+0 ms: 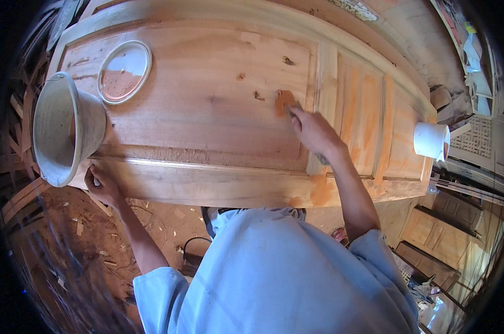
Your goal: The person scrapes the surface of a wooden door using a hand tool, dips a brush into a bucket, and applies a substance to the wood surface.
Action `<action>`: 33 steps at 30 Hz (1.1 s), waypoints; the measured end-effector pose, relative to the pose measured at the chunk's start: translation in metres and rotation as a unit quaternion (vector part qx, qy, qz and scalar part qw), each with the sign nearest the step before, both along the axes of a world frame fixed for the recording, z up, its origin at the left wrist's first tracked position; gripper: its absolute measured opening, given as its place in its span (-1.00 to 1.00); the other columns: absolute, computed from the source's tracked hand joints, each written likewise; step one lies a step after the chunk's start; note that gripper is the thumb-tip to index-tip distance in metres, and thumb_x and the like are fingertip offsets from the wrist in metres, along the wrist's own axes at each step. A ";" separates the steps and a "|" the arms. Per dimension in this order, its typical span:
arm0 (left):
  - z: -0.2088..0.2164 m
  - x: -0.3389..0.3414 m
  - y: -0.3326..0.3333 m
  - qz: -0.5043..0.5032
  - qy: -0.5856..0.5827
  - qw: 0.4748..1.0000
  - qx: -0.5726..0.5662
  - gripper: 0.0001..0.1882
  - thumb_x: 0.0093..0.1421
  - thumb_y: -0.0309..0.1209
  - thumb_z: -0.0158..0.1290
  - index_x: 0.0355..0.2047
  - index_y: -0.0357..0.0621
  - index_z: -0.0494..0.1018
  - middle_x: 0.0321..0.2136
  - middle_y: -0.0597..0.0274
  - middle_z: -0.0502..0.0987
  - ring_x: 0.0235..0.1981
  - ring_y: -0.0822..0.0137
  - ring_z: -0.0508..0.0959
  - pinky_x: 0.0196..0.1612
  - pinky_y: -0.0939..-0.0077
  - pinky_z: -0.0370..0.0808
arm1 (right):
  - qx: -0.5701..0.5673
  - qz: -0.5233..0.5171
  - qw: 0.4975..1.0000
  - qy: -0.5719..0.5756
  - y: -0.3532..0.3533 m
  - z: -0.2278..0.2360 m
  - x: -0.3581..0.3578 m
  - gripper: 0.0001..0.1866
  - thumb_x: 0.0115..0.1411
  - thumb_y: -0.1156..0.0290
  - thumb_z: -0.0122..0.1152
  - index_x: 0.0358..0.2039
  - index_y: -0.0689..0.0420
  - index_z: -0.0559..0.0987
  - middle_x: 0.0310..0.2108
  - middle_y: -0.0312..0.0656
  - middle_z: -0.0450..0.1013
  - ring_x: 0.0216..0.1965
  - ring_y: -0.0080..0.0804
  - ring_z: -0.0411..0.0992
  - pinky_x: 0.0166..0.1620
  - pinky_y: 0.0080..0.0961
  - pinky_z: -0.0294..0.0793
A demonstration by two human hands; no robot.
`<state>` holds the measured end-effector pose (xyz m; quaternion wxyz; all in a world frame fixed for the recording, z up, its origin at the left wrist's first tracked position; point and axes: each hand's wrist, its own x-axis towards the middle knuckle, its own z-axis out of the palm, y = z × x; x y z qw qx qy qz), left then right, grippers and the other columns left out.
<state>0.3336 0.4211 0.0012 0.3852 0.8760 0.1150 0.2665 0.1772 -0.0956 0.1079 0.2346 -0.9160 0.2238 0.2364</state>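
Note:
A wooden panel door [207, 128] lies flat in front of me. My right hand [314, 131] is closed around a putty knife [322, 160], whose handle end sticks out below the palm. Its blade end meets the wood at a smear of orange-brown putty [284, 103], close to some dark knots. My left hand [103, 187] is at the near edge of the door, beside a grey bucket [90, 119]. Its fingers are curled together, and whatever they hold is hidden.
A round white lid [148, 69] with orange dust or filler lies on the door near the bucket. At the door's right end stands a white tub [428, 140]. Scrap wood [26, 195] is heaped at left. More door panels [438, 234] lie at lower right. Shavings litter the floor.

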 end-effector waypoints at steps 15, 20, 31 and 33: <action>-0.007 0.006 0.009 -0.029 -0.016 0.999 0.013 -0.59 0.39 -0.21 0.08 -0.14 -0.45 0.56 -0.25 -0.05 0.63 -0.22 0.18 0.61 -0.09 0.31 0.54 | 0.019 -0.012 0.995 0.101 -0.004 0.022 0.081 -0.59 0.45 0.28 -0.15 0.23 0.06 0.44 -0.40 0.07 0.56 -0.53 -0.17 0.55 -0.41 -0.20 0.56; -0.001 0.000 0.002 -0.001 -0.013 1.000 0.018 -0.59 0.39 -0.22 0.08 -0.15 -0.46 0.57 -0.25 -0.08 0.63 -0.21 0.15 0.62 -0.08 0.31 0.54 | -0.009 0.092 0.991 0.092 0.006 0.017 0.044 -0.62 0.43 0.32 -0.15 0.16 0.08 0.49 -0.35 0.14 0.56 -0.37 0.02 0.57 -0.24 -0.14 0.57; -0.014 0.007 0.014 -0.014 -0.022 1.000 0.016 -0.61 0.40 -0.23 0.07 -0.15 -0.43 0.57 -0.26 -0.05 0.64 -0.24 0.16 0.62 -0.12 0.33 0.53 | -0.003 -0.051 0.985 -0.165 0.015 -0.031 -0.020 -0.53 0.43 0.28 -0.07 0.31 0.09 0.32 -0.21 0.30 0.51 -0.19 0.24 0.53 -0.11 0.04 0.49; -0.013 0.005 0.016 -0.014 -0.024 0.999 0.038 -0.61 0.40 -0.22 0.07 -0.16 -0.43 0.58 -0.27 -0.04 0.65 -0.25 0.17 0.62 -0.13 0.34 0.53 | -0.050 -0.051 0.983 -0.169 0.026 -0.054 -0.020 -0.49 0.45 0.26 -0.04 0.37 0.01 0.26 -0.30 0.29 0.49 -0.29 0.25 0.52 -0.15 0.02 0.51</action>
